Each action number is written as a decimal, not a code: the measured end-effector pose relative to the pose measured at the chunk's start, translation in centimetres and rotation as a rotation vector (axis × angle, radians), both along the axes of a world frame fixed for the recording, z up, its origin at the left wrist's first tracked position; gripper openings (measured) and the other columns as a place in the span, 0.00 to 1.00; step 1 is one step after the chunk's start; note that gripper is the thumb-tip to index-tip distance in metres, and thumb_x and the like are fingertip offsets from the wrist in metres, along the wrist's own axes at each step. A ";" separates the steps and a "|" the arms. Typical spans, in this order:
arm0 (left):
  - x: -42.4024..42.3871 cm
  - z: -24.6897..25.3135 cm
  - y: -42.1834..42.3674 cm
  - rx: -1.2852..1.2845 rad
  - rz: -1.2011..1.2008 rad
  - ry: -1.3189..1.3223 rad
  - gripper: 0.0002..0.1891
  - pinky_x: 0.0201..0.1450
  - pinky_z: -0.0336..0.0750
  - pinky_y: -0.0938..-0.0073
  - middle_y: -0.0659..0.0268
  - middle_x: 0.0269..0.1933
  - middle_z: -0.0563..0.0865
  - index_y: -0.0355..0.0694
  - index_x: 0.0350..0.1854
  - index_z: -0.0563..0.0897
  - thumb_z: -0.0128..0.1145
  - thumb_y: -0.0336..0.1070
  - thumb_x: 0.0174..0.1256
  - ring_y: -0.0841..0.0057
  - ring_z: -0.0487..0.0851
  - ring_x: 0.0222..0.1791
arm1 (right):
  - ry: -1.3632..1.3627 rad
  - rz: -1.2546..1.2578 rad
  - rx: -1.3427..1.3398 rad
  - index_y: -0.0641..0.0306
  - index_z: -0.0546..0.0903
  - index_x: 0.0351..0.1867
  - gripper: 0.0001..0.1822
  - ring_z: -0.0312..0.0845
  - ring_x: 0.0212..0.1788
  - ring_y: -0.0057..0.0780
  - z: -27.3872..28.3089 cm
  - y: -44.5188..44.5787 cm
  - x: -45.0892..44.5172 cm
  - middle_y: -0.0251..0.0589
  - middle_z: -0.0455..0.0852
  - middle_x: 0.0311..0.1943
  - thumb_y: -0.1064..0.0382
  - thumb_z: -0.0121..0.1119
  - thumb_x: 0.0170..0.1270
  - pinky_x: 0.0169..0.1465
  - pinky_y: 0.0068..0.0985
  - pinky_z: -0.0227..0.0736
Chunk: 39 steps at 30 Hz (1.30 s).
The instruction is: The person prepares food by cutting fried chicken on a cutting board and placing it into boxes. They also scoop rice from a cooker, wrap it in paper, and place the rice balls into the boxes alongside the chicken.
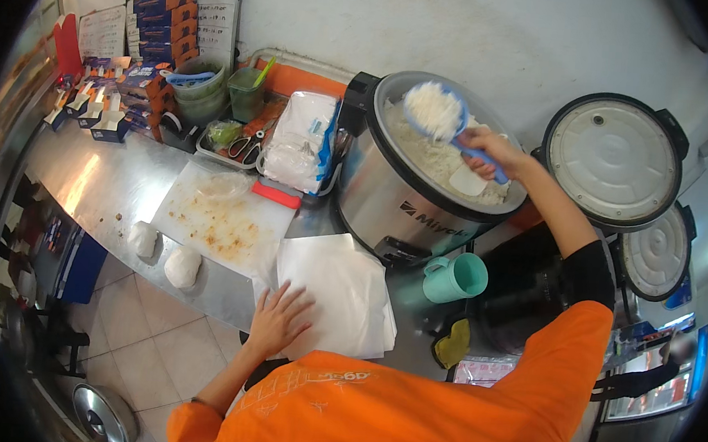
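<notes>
My right hand grips the handle of a blue rice scoop. White rice fills the scoop's bowl, which is above the open pot of a large Miyako rice cooker. More cooked rice lies inside the pot, and a white flat piece, perhaps a paddle, rests on it. With fingers spread, my left hand touches the edge of a stack of white paper sheets on the steel counter. Two white wrapped bundles sit left of the paper.
A stained white cutting board has a red-handled knife at its corner. Scissors and a plastic-wrapped white pack lie behind. Right of the paper stand a turquoise mug and a yellow cloth. A person is far right.
</notes>
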State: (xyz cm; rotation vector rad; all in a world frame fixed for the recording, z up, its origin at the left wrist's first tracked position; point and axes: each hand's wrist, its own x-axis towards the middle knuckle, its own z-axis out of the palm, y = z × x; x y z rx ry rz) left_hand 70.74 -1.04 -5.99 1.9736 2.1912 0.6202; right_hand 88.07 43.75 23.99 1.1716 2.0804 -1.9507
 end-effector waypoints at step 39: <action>-2.6 -2.7 -3.3 -0.188 -0.069 0.067 0.65 0.74 0.28 0.23 0.75 0.83 0.57 0.49 0.81 0.58 0.65 0.79 0.39 0.67 0.42 0.84 | 0.042 0.367 0.857 0.26 0.55 0.80 0.35 0.85 0.34 0.60 -28.2 -29.3 4.7 0.60 0.87 0.37 0.60 0.50 0.76 0.40 0.50 0.78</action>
